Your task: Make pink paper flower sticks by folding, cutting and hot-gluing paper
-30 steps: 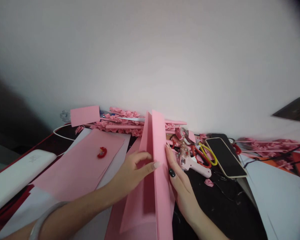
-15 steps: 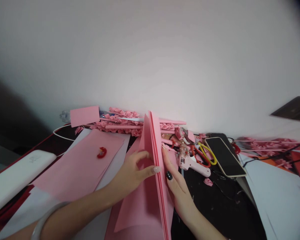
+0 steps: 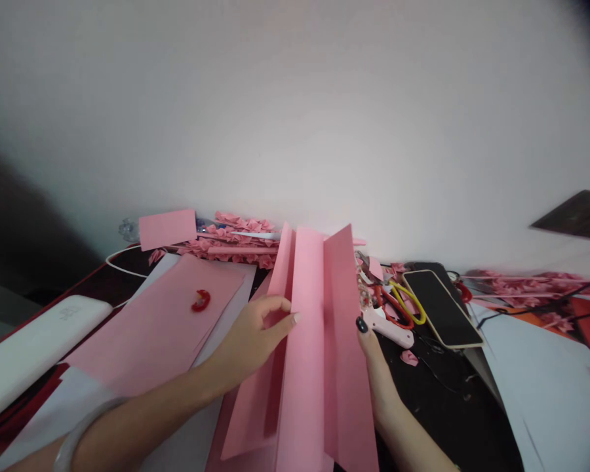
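Observation:
A long pink paper sheet (image 3: 309, 341), folded lengthwise into several panels, stands partly opened in the middle of the desk. My left hand (image 3: 255, 331) rests on its left side, fingers curled and pinching a fold near the centre crease. My right hand (image 3: 371, 347) is mostly hidden behind the right panel; only a dark-nailed thumb and the wrist show at that panel's edge, holding it.
Another pink sheet (image 3: 162, 328) with a small red piece (image 3: 201, 300) lies to the left, beside a white case (image 3: 29, 344). A pink glue gun (image 3: 388, 328), scissors (image 3: 403, 305) and a phone (image 3: 442, 308) lie right of the fold. Pink paper flowers (image 3: 236, 236) line the wall.
The folded sheet was pressed nearly flat together; now its right panel has swung open to the right, and my right hand has gone behind it.

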